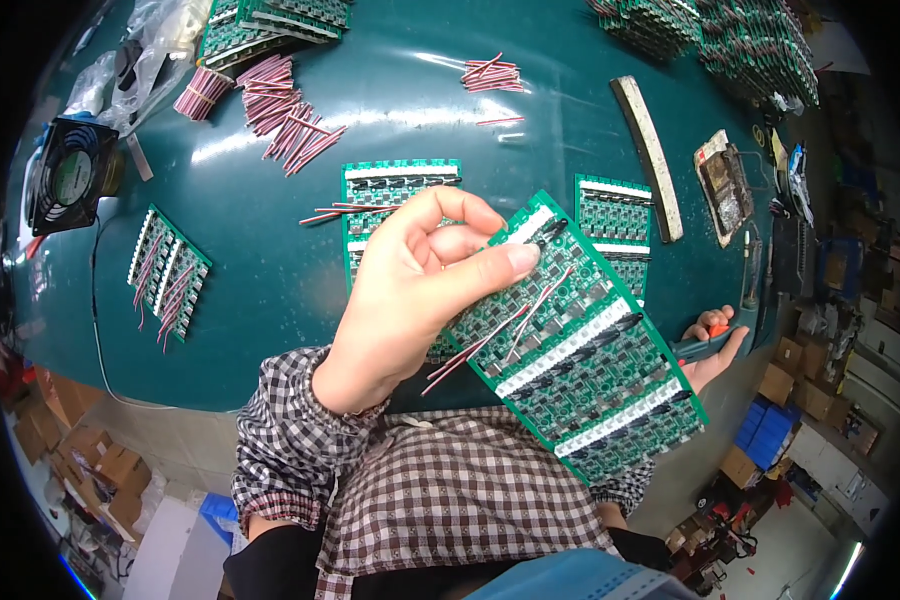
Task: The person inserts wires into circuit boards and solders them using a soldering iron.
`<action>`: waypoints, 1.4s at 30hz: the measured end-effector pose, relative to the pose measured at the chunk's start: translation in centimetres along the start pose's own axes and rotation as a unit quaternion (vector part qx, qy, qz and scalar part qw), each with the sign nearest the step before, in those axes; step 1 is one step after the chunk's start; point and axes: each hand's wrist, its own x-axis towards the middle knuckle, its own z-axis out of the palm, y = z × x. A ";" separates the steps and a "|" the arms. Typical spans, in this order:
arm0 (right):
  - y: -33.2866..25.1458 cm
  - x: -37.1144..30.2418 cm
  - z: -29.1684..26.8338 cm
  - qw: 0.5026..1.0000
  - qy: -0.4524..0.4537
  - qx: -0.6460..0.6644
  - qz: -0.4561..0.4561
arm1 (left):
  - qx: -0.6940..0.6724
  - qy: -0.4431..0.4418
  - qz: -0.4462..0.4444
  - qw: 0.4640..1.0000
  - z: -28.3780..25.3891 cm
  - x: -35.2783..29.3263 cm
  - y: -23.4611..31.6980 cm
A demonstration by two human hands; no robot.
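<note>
While left hand (415,275) is pinching circuit board (592,350), likely for steadiness, right hand (720,358) is gripping dark tool (699,348).

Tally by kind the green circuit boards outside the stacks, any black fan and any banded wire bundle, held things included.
Unstacked green circuit boards: 4
Black fan: 1
Banded wire bundle: 1
Total: 6

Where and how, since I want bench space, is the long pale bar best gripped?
Probably at mid-length, from above, pinching its two long edges: the long, narrow bar lies on the table, its near end close to a circuit board.
</note>
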 end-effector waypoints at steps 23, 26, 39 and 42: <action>1.1 -0.3 0.2 0.997 -0.043 0.067 -0.018 | 0.621 -0.048 0.246 0.743 -0.8 10.4 -2.0; 0.7 -0.7 0.3 0.996 -0.036 0.087 0.009 | 0.628 -0.020 0.295 0.720 -0.8 9.6 -2.2; 0.4 -0.8 0.5 0.998 0.015 -0.052 -0.044 | 0.745 -0.106 0.387 0.532 0.6 0.7 -7.3; 0.9 -0.8 3.0 0.996 0.025 -0.067 -0.048 | 0.699 -0.176 0.424 0.548 -1.2 0.4 -8.2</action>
